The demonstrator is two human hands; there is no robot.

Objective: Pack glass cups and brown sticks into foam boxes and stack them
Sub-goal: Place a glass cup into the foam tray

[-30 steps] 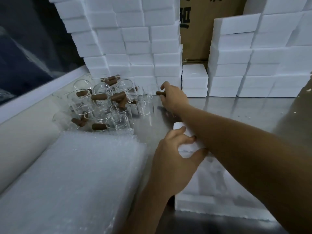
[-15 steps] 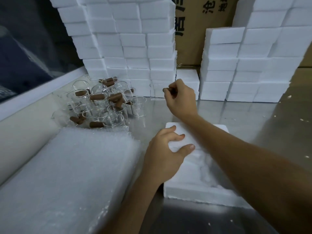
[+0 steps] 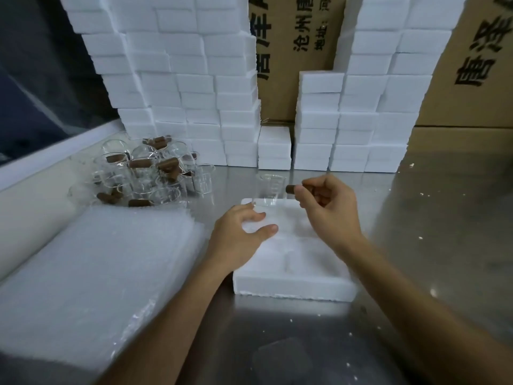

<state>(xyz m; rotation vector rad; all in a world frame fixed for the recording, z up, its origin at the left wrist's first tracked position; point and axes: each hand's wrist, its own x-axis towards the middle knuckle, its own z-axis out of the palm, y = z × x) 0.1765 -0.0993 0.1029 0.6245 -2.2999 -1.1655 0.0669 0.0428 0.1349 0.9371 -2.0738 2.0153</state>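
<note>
Foam box (image 3: 291, 262), open, head view: centre of steel table (image 3: 433, 218). Left hand (image 3: 238, 234) spread, fingertips pressing its 10 o'clock corner. Right hand (image 3: 327, 207) pinching brown stick (image 3: 291, 188) attached to glass cup (image 3: 271, 190), above box's 12 o'clock edge. Loose cup pile (image 3: 150, 173) at 10 o'clock; stacked foam boxes (image 3: 194, 101) at 12.

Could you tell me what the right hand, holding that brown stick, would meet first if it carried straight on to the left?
Probably the glass cup just beyond the brown stick in the right hand; depth is uncertain.
</note>
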